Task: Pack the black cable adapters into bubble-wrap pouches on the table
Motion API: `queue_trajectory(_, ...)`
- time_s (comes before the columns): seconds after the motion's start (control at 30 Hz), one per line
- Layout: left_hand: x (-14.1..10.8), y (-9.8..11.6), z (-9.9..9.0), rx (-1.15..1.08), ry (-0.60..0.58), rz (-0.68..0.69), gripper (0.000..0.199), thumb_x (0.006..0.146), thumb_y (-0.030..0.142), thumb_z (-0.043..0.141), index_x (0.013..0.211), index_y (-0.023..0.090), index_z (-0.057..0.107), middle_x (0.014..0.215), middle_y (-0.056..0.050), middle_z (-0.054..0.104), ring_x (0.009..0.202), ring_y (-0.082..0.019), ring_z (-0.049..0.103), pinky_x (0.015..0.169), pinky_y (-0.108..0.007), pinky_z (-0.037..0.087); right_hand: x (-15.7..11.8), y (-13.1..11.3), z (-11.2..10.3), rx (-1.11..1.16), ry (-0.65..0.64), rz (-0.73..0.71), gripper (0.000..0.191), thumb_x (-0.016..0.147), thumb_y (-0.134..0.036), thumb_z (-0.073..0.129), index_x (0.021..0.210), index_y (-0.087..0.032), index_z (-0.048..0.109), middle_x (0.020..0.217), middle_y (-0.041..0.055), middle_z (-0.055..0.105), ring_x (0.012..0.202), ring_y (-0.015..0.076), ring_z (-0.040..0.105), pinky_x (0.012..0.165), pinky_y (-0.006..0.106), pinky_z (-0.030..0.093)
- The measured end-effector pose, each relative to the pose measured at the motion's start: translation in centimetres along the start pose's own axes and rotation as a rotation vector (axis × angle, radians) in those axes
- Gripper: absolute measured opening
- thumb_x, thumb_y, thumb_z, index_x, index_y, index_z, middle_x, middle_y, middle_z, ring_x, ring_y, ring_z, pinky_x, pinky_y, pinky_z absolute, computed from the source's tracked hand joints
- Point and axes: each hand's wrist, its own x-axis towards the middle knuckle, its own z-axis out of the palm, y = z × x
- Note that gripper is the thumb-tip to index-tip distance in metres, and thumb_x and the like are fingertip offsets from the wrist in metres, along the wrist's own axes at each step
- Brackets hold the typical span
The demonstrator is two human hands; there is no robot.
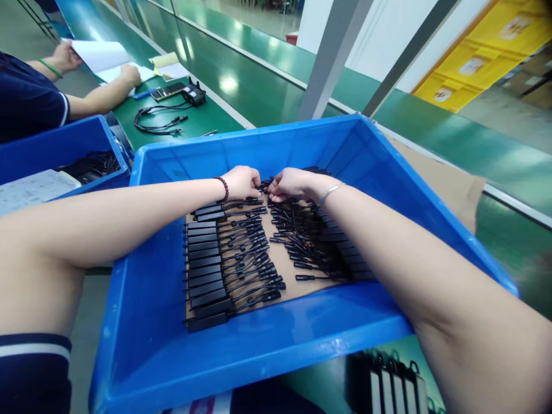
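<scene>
Lying near the far edge of the blue bin [254, 352], black leads [264, 186] are running crosswise between my left hand [242, 182] and right hand [290, 184], neither clearly nearer. Both are showing curled, nearly closed fingers; whether gripping, I cannot tell. Black modules [206, 271] are sitting towards its left and right edges.

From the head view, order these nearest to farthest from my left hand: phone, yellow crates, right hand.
From your left hand:
1. Right hand, close by on its right
2. Phone, upper left
3. Yellow crates, far upper right
</scene>
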Motion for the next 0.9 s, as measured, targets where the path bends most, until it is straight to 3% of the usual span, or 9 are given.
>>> queue_trajectory(0.07,-0.2,0.2,0.0,0.183,0.001,0.142,0.020,0.066,0.024,0.064,0.085,0.016,0.065,0.082,-0.001,0.068,0.073,-0.012,0.062,0.064,-0.018,0.044,-0.1,-0.1,-0.1,-0.065,0.007,-0.011,0.018,0.077,-0.012,0.063,0.059,-0.016,0.058,0.062,0.0044,0.064,0.057,0.0126,0.059,0.057,0.022,0.049)
queue_trajectory(0.17,-0.6,0.4,0.6,0.305,-0.134,0.280,0.017,0.068,0.015,0.054,0.079,0.019,0.066,0.078,0.001,0.068,0.071,-0.011,0.060,0.064,-0.018,0.042,-0.2,-0.2,-0.2,-0.171,0.040,-0.059,0.028,0.084,-0.025,0.056,0.057,-0.016,0.057,0.056,0.0036,0.059,0.046,0.0105,0.051,0.050,0.024,0.044)
queue_trajectory(0.23,-0.8,0.5,1.2,0.362,-0.185,0.320,0.020,0.068,0.015,0.051,0.080,0.020,0.066,0.077,0.001,0.068,0.070,-0.012,0.060,0.063,-0.019,0.042,-0.2,-0.3,-0.2,-0.142,0.045,-0.098,0.032,0.086,-0.032,0.053,0.058,-0.017,0.057,0.054,0.0028,0.057,0.044,0.0096,0.048,0.047,0.023,0.042)
queue_trajectory(0.37,-1.4,0.4,2.3,0.482,-0.145,0.303,0.019,0.069,0.020,0.051,0.082,0.020,0.064,0.076,-0.002,0.066,0.069,-0.016,0.060,0.060,-0.022,0.042,-0.1,-0.6,0.0,0.109,-0.024,-0.070,0.039,0.091,-0.038,0.043,0.059,-0.017,0.056,0.057,0.0038,0.058,0.047,0.0095,0.051,0.051,0.023,0.046)
queue_trajectory(0.5,-2.0,0.7,2.7,0.543,-0.097,0.300,0.021,0.072,0.022,0.048,0.085,0.018,0.064,0.083,-0.007,0.066,0.075,-0.020,0.062,0.064,-0.026,0.045,0.0,-0.5,0.1,0.252,-0.084,0.001,0.031,0.088,-0.025,0.050,0.059,-0.016,0.057,0.056,0.0041,0.061,0.050,0.0106,0.056,0.059,0.025,0.052)
queue_trajectory(0.57,-2.3,0.9,2.8,0.555,-0.081,0.290,0.023,0.075,0.022,0.047,0.090,0.017,0.064,0.087,-0.009,0.066,0.079,-0.021,0.063,0.067,-0.026,0.045,0.0,-0.2,0.1,0.254,-0.086,-0.004,0.020,0.079,-0.013,0.061,0.059,-0.016,0.059,0.055,0.0023,0.062,0.053,0.0111,0.059,0.060,0.023,0.053)
queue_trajectory(0.67,-2.5,1.2,2.8,0.594,-0.088,0.295,0.025,0.076,0.021,0.047,0.093,0.014,0.063,0.087,-0.011,0.066,0.082,-0.021,0.064,0.068,-0.026,0.045,0.1,0.2,0.0,0.209,-0.083,-0.009,0.019,0.069,-0.001,0.065,0.058,-0.016,0.060,0.054,0.0007,0.062,0.054,0.0112,0.060,0.059,0.022,0.052)
queue_trajectory(0.9,-2.9,1.9,2.5,0.616,-0.109,0.363,0.026,0.078,0.011,0.042,0.096,0.012,0.061,0.083,-0.012,0.066,0.078,-0.022,0.064,0.067,-0.028,0.045,-0.2,-0.1,-0.1,-0.081,-0.021,-0.076,0.022,0.079,-0.009,0.057,0.059,-0.016,0.060,0.064,0.0040,0.066,0.048,0.0085,0.052,0.045,0.020,0.042)
